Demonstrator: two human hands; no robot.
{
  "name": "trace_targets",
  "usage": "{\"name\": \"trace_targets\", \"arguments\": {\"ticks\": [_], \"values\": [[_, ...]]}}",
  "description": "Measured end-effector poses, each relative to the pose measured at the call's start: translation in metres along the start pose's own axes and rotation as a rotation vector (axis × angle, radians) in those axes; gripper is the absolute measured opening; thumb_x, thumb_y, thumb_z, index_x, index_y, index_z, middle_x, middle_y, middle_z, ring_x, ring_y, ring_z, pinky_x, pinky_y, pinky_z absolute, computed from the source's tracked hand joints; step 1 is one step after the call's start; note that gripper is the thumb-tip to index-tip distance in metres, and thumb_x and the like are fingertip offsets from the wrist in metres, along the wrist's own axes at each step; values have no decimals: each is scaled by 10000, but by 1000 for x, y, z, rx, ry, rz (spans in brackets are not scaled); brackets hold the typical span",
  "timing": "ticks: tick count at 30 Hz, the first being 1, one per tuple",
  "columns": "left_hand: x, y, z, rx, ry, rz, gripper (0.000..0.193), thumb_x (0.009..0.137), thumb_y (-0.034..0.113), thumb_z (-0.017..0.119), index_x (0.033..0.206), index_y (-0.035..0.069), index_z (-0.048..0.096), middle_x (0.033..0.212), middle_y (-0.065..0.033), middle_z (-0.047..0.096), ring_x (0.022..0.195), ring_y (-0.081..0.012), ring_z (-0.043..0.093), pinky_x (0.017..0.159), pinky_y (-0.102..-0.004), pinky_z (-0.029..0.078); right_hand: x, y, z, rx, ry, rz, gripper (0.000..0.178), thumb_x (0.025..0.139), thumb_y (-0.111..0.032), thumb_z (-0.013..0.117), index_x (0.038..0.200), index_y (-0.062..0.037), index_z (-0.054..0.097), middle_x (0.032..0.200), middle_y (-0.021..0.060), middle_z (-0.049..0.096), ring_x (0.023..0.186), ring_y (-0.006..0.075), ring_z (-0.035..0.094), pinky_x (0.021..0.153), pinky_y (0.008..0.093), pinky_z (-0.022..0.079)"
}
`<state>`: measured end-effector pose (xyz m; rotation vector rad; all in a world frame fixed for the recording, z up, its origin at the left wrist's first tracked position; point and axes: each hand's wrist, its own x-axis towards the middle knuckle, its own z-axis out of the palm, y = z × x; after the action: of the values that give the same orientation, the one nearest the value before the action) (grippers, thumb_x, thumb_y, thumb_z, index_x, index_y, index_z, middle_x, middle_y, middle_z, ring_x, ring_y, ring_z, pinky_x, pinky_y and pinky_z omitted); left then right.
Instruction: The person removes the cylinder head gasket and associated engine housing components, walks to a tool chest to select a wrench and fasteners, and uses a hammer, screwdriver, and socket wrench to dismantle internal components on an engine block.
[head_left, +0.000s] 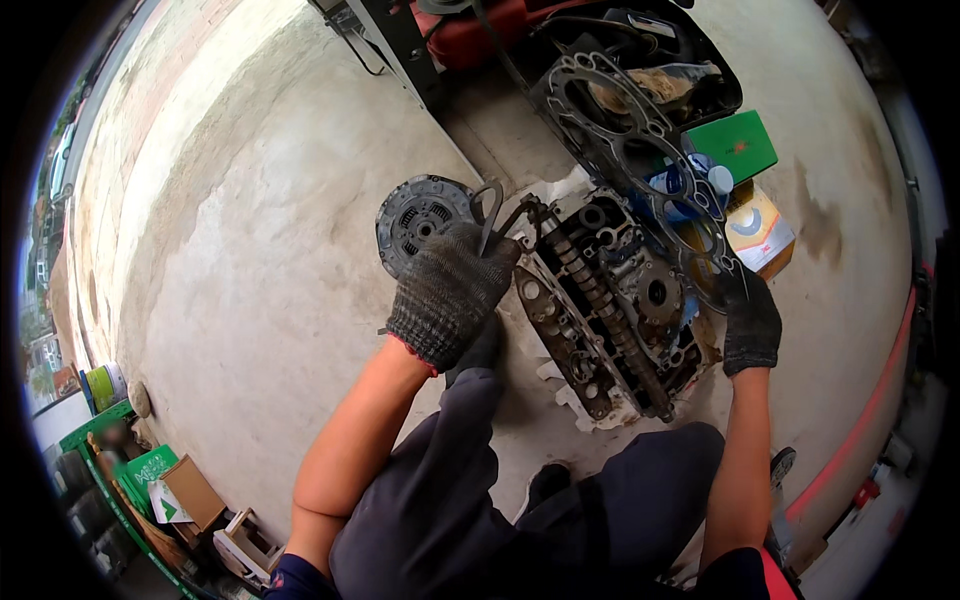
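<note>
My left hand, in a dark knitted glove, is closed around a dark tool with looped ends, resembling scissors; most of it is hidden in the palm. Just beyond this hand, a round clutch disc lies on the floor, partly covered by the glove. My gloved right hand grips the near end of a long, thin head gasket, which slants up and away. Between my hands sits a cylinder head with its camshaft exposed, lying over pale, torn sheet material.
Behind the gasket stand a green box, a blue bottle with a white cap and a yellow-and-white box. A cluttered black tray lies farther back, near a metal post. Cartons fill the lower left.
</note>
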<state>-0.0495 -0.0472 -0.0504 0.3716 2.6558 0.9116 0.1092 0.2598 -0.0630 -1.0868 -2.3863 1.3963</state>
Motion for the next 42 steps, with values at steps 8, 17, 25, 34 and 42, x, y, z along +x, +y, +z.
{"name": "trace_targets", "arguments": {"ticks": [8, 17, 25, 34, 42], "values": [[25, -12, 16, -896, -184, -370, 358, 933, 350, 643, 1046, 10, 641, 773, -46, 638, 690, -148, 615, 619, -276, 500, -87, -37, 103, 697, -495, 368, 361, 914, -150, 662, 1255, -40, 616, 1069, 50, 688, 916, 124, 641, 849, 290, 513], [-1, -33, -12, -1065, -185, -516, 379, 934, 381, 647, 1028, 15, 626, 788, -69, 649, 680, -156, 638, 610, -276, 522, 51, -32, 95, 642, -788, 298, 404, 940, -229, 635, 1283, -20, 594, 1195, 102, 662, 1026, 194, 645, 869, 323, 527], [-6, -32, -17, -698, -31, -579, 399, 890, 379, 699, 1034, 12, 638, 731, -70, 688, 583, -127, 646, 551, -271, 508, 221, 46, 213, -888, -406, -230, 426, 958, -340, 458, 1239, -56, 606, 1259, 221, 607, 1151, 390, 586, 942, 437, 467], [-1, -41, -11, -869, 19, -543, 400, 856, 354, 728, 1083, 37, 639, 794, -63, 670, 605, -134, 637, 532, -287, 507, 112, -76, 148, -1061, -75, -841, 271, 965, -212, 494, 1164, -65, 604, 1022, 184, 673, 940, 350, 676, 786, 428, 543], [-4, -39, 19, -642, 9, 27, 463, 901, 353, 652, 1217, 21, 588, 992, -129, 682, 893, -193, 647, 801, -334, 506, -50, -80, 132, 110, -748, -33, 284, 956, -242, 579, 1161, -53, 630, 1068, 105, 663, 1060, 225, 636, 878, 341, 505]]}}
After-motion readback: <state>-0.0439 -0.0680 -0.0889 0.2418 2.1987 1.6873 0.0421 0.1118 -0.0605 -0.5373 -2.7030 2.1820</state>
